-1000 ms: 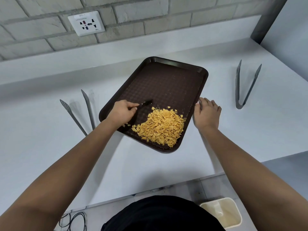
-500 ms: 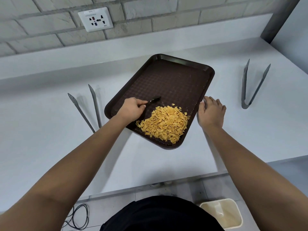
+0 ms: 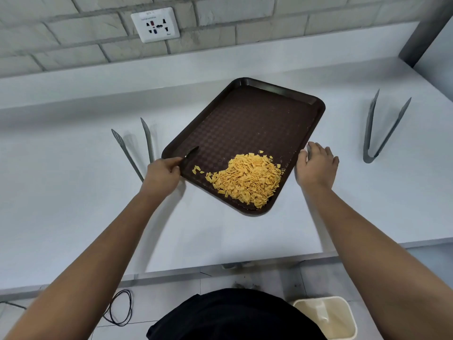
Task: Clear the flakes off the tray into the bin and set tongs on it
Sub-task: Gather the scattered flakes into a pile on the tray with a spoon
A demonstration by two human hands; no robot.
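Note:
A dark brown tray [image 3: 247, 119] lies at an angle on the white counter. A heap of orange flakes [image 3: 247, 179] fills its near corner. My left hand [image 3: 161, 174] sits at the tray's left rim and grips a small dark tool [image 3: 191, 154] whose tip points over the tray. My right hand [image 3: 317, 164] rests with relaxed fingers against the tray's right rim. One pair of grey tongs [image 3: 133, 146] lies left of the tray, another pair of tongs [image 3: 381, 127] lies to the right. A cream bin [image 3: 328, 317] stands on the floor below the counter edge.
A brick wall with a white socket [image 3: 155, 24] backs the counter. A black cable [image 3: 119, 307] lies on the floor at the left. The counter's front edge [image 3: 220, 265] runs just ahead of my body.
My left hand has drawn the dark tool back from the heap to the tray's left rim. A few flakes trail to the left of the heap. My right hand stays at the right rim.

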